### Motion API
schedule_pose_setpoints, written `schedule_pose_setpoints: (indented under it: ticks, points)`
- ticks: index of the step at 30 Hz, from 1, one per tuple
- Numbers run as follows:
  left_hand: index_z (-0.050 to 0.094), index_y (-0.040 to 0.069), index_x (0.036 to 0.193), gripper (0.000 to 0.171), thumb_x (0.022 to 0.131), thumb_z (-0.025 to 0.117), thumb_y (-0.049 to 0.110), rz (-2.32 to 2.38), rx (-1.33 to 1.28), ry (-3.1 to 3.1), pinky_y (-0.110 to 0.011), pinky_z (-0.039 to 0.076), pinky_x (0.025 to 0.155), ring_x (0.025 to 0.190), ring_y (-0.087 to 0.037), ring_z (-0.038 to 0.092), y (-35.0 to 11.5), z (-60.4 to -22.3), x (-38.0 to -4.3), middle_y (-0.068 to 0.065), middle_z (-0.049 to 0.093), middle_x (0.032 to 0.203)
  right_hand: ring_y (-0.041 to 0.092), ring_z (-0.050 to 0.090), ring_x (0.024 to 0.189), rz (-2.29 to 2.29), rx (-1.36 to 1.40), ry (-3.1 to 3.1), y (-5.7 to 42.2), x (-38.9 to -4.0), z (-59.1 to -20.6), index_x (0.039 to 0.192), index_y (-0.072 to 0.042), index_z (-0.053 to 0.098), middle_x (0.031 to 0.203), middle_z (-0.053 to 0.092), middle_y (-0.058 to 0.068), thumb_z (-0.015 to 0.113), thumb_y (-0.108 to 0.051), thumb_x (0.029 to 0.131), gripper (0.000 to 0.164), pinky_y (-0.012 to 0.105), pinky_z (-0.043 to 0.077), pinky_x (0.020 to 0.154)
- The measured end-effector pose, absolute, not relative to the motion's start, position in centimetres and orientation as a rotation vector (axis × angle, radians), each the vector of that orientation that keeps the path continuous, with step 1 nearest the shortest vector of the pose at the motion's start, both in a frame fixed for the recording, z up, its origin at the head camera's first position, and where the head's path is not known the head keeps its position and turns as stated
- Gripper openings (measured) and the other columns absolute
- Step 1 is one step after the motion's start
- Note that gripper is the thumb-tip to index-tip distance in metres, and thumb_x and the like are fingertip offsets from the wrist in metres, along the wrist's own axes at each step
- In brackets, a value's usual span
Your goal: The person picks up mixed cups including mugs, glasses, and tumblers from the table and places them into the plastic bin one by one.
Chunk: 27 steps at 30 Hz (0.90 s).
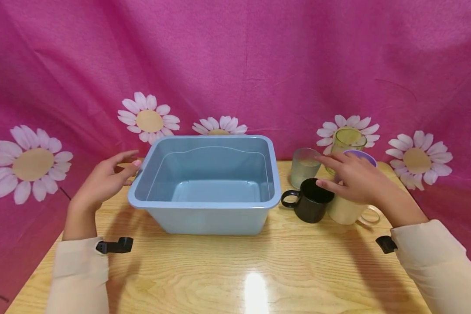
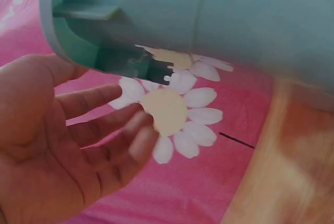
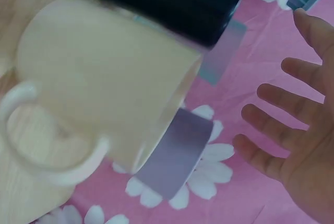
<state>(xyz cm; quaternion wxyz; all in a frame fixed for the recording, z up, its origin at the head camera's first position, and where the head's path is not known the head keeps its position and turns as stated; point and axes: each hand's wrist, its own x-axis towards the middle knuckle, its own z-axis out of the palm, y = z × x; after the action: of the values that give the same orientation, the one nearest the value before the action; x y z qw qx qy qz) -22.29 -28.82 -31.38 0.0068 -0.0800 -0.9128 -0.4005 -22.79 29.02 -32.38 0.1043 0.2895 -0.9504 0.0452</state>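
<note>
A blue-grey plastic tub stands on the wooden table, and its inside shows nothing in it. Beside its left rim is my left hand, fingers loosely bent; in the left wrist view the palm holds nothing. My right hand hovers over a group of cups, fingers spread and holding nothing. Below it are a black mug and a cream mug, handle to the right. Behind them stand a frosted glass, a yellow-green glass and a purple cup, partly hidden by the hand.
A pink cloth with white daisies hangs close behind the tub and cups. The light wooden tabletop stretches in front of the tub. Its right edge runs just past the cream mug. Each cream sleeve carries a small black wrist mount.
</note>
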Motion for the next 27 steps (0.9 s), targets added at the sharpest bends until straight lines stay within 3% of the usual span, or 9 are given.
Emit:
schedule_pose_setpoints:
  ticks: [2, 6, 12, 17, 21, 27]
  points:
    - [0.04, 0.007, 0.157, 0.059, 0.108, 0.053, 0.036, -1.375, -0.249, -2.809, -0.02, 0.059, 0.079, 0.108, -0.022, 0.063, -29.0, -31.8, -22.4, -0.022, 0.053, 0.143, 0.039, 0.06, 0.111, 0.129, 0.877, -2.776, 29.6, -22.6, -32.6, 0.144, -0.009, 0.058, 0.125, 0.063, 0.015, 0.075, -0.041, 0.093, 0.063, 0.063, 0.048, 0.092]
    - [0.042, 0.005, 0.155, 0.057, 0.108, 0.053, 0.034, -1.57, -0.238, -2.733, -0.021, 0.059, 0.079, 0.099, -0.006, 0.063, -29.2, -32.3, -22.5, -0.013, 0.055, 0.138, 0.036, 0.06, 0.107, 0.134, 0.902, -2.735, 30.6, -22.1, -32.8, 0.14, -0.01, 0.06, 0.121, 0.064, 0.013, 0.076, -0.037, 0.092, 0.058, 0.059, 0.05, 0.09]
    - [0.043, 0.001, 0.153, 0.06, 0.106, 0.055, 0.037, -1.769, -0.206, -2.675, -0.024, 0.06, 0.082, 0.099, -0.012, 0.062, -29.2, -32.7, -22.6, 0.008, 0.059, 0.123, 0.041, 0.063, 0.103, 0.098, 0.889, -2.711, 32.2, -21.5, -33.3, 0.136, -0.011, 0.063, 0.12, 0.064, 0.014, 0.079, -0.035, 0.088, 0.056, 0.06, 0.053, 0.079]
    - [0.046, 0.001, 0.15, 0.056, 0.105, 0.059, 0.032, -1.917, -0.162, -2.597, -0.025, 0.06, 0.082, 0.1, -0.01, 0.063, -28.9, -32.9, -22.7, 0.007, 0.06, 0.122, 0.038, 0.064, 0.096, 0.096, 0.903, -2.686, 33.0, -20.9, -33.9, 0.131, -0.012, 0.066, 0.114, 0.066, 0.012, 0.082, -0.033, 0.086, 0.052, 0.058, 0.051, 0.08]
    - [0.058, 0.003, 0.138, 0.04, 0.103, 0.064, 0.019, -2.128, -0.179, -2.407, -0.023, 0.06, 0.081, 0.098, -0.007, 0.067, -29.1, -33.3, -22.8, 0.008, 0.067, 0.117, 0.035, 0.064, 0.095, 0.11, 0.935, -2.675, 33.4, -20.5, -34.3, 0.13, -0.014, 0.066, 0.111, 0.066, 0.01, 0.082, -0.03, 0.087, 0.048, 0.057, 0.053, 0.078]
    - [0.074, 0.011, 0.12, 0.023, 0.099, 0.067, 0.005, -2.398, -0.203, -2.151, -0.025, 0.061, 0.08, 0.091, -0.011, 0.072, -29.2, -33.7, -23.0, 0.004, 0.076, 0.107, 0.04, 0.066, 0.1, 0.09, 0.913, -2.705, 34.3, -19.9, -34.9, 0.132, -0.011, 0.065, 0.119, 0.066, 0.015, 0.08, -0.033, 0.088, 0.051, 0.063, 0.053, 0.078]
